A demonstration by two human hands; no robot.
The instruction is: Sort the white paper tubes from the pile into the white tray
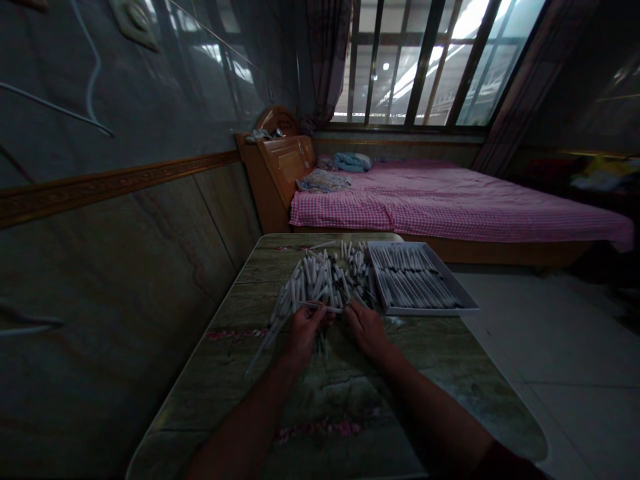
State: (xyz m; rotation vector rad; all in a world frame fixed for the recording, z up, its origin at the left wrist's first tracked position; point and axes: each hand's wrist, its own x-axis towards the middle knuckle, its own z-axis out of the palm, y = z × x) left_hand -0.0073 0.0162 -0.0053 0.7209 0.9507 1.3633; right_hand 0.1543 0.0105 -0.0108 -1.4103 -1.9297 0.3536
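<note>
Between my two hands, a slim white pen-like stick [320, 307] lies roughly level, just above the table. My left hand [305, 328] pinches it near the middle with thumb and fingers. At its right end, the fingers of my right hand [366, 327] are closed; a small dark part may be there, but it is too dim to make out. Right behind both hands spreads a loose pile of similar white sticks [313, 272], with darker thin pieces [353, 280] among them. To the right of the pile, a shallow white box [467, 303] holds rows of dark-tipped white sticks.
The green marble-patterned table [235, 400] has rounded corners and red floral bands. A tiled wall [165, 293] runs close along its left. Beyond the far edge stands a bed with a pink checked sheet [425, 200] and wooden headboard [275, 167]. Pale floor [560, 333] lies right.
</note>
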